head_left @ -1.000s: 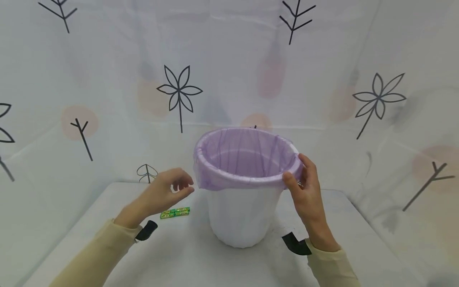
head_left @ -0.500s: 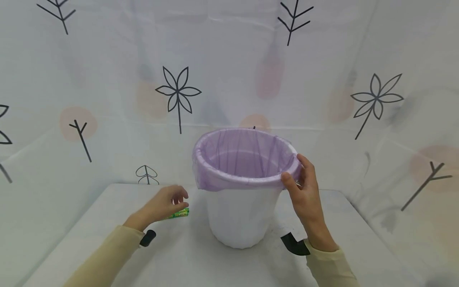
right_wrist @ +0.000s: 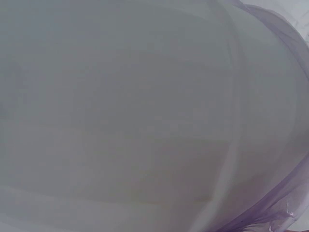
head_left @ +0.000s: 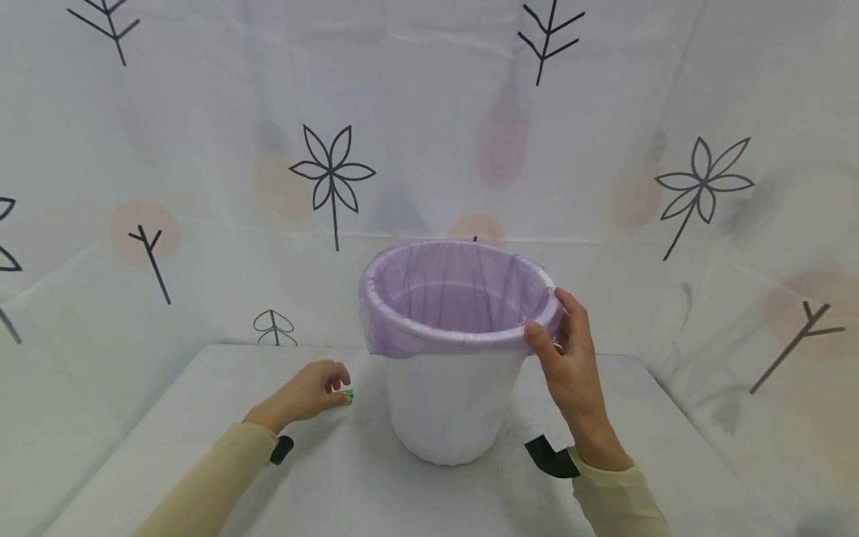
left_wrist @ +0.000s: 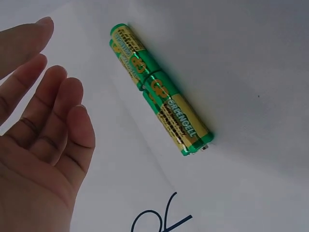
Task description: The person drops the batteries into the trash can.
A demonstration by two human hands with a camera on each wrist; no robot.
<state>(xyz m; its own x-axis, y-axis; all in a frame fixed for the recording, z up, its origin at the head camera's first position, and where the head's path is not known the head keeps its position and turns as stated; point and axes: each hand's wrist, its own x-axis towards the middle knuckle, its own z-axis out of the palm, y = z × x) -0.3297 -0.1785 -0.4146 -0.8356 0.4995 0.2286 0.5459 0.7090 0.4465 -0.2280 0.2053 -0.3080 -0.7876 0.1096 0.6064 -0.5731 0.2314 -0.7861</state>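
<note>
A white trash can (head_left: 446, 410) stands on the table, lined with a thin purple garbage bag (head_left: 416, 344) folded over its rim. My right hand (head_left: 570, 365) grips the lined rim at the right side, thumb in front and fingers farther round. In the right wrist view the can's pale wall (right_wrist: 145, 106) fills nearly everything. Left of the can, my left hand (head_left: 309, 391) hovers by a pack of green and yellow batteries (left_wrist: 159, 92), hiding most of it from the head view. The left wrist view shows a gap between the loosely bent fingers (left_wrist: 79, 128) and the pack.
The white table (head_left: 376, 500) extends around the can. Behind it hangs a pale cloth backdrop (head_left: 429, 149) printed with plant drawings. Each wrist carries a black strap (head_left: 553, 456) over a beige sleeve (head_left: 211, 481).
My left hand has moved down from beside the can's rim to the battery pack, covering most of it in the head view. My right hand keeps its grip on the rim.
</note>
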